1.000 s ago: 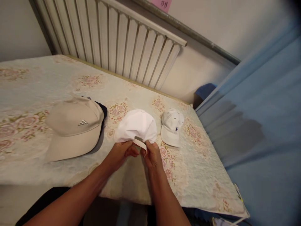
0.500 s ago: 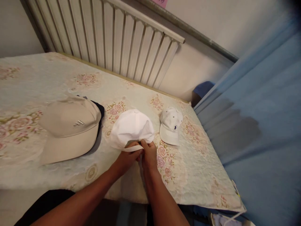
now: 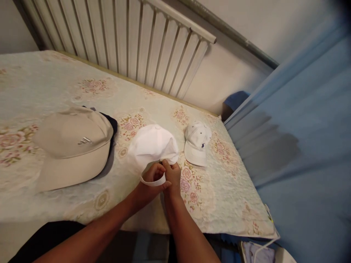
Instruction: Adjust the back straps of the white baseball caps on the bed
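A white cap [image 3: 153,144] rests on the bed in front of me, its back edge turned toward me. My left hand [image 3: 149,188] is closed at that edge, with the cap's white strap [image 3: 153,182] curving over its fingers. Close against it, my right hand [image 3: 173,179] pinches the cap's edge by a small dark fastener, mostly hidden under the fingers. To the left lies a large beige cap [image 3: 74,142] with a stripe logo, partly over a black cap [image 3: 113,126]. A smaller white cap [image 3: 197,142] with a dark emblem sits to the right.
Floral quilted fabric [image 3: 219,197] covers the bed. Along its far side a white radiator [image 3: 131,44] stands against the wall. A blue curtain [image 3: 301,175] hangs on the right, with a blue object [image 3: 237,100] partly behind it. Below the near edge is a box-like container [image 3: 257,252].
The strap now bends in a wider loop over my left hand, whose fingers have shifted. My right hand keeps its pinch. The whole view has shifted slightly.
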Demonstrator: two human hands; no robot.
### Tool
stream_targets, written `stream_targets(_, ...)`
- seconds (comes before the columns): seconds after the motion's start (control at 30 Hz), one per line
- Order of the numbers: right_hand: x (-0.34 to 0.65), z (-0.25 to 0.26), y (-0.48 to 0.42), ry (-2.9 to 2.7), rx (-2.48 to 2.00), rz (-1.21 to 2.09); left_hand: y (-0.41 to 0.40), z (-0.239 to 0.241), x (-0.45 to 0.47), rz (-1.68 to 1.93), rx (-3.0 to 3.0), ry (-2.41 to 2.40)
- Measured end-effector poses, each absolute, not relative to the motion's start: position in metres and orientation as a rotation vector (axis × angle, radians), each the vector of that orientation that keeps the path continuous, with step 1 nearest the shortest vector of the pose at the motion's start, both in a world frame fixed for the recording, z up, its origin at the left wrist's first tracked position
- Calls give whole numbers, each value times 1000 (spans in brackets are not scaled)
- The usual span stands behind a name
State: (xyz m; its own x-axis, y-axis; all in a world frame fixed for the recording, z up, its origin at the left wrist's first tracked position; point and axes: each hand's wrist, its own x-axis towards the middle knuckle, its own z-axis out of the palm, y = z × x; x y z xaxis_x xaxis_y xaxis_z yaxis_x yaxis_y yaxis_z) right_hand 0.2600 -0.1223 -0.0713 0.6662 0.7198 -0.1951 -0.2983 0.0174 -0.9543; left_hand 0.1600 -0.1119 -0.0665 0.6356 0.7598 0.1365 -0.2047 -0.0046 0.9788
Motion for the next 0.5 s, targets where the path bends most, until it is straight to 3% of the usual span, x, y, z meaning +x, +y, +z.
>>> stream_targets(0.5,261,-62,-124,-388,-1027,1071,-106,-56,154,889,1282,850)
